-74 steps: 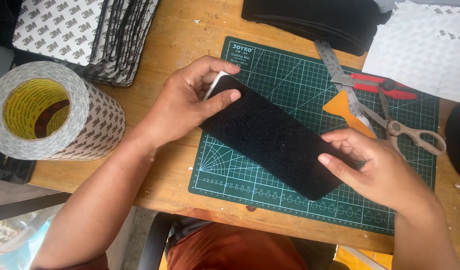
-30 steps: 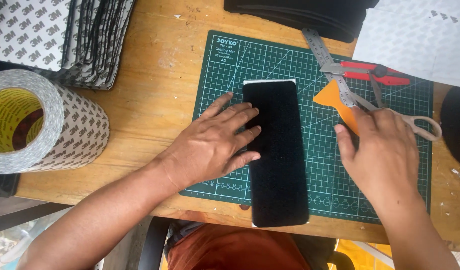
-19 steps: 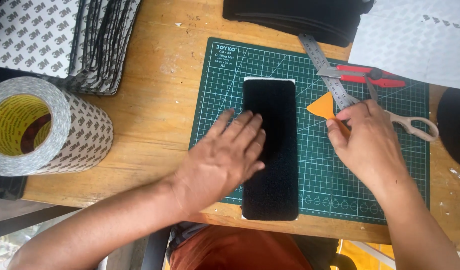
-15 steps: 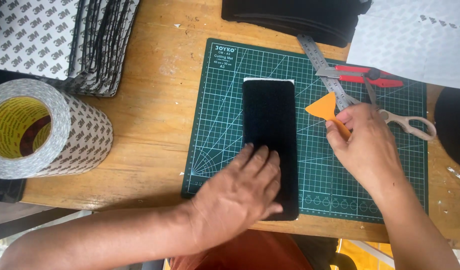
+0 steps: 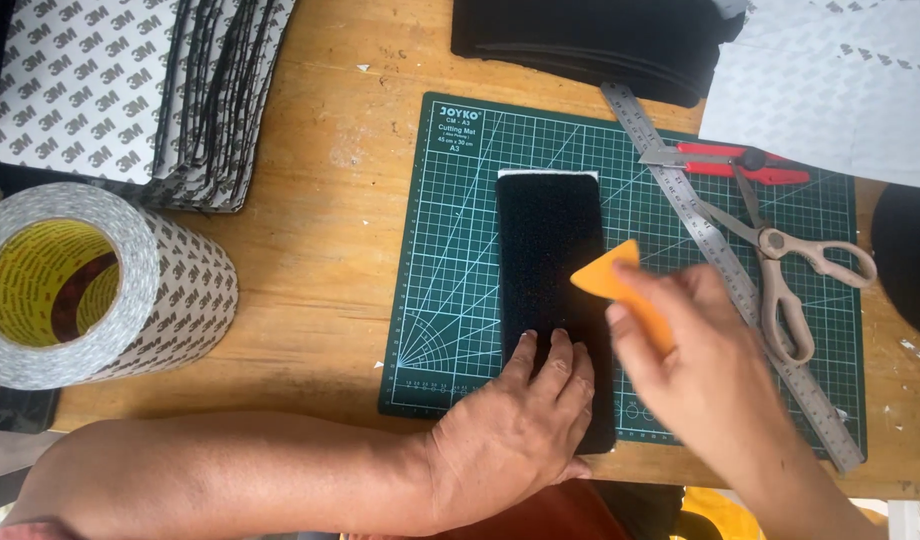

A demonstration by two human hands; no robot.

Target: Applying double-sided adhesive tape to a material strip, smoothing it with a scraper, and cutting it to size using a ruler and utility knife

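A long black foam strip (image 5: 552,260) lies upright on the green cutting mat (image 5: 450,250), a thin white edge showing at its far end. My left hand (image 5: 520,430) presses flat on the strip's near end, fingers spread. My right hand (image 5: 695,375) grips an orange plastic scraper (image 5: 615,285), whose tip rests over the strip's right edge near its middle. The right hand is blurred by motion.
A steel ruler (image 5: 725,265), beige-handled scissors (image 5: 780,270) and a red utility knife (image 5: 730,162) lie on the mat's right side. A big roll of double-sided tape (image 5: 90,285) stands at left, stacked cut pads (image 5: 120,90) behind it, black foam sheets (image 5: 590,40) and white liner paper (image 5: 830,80) at back.
My left hand slid down the strip to its near end. My right hand picked up the orange scraper from beside the ruler and brought it left onto the strip.
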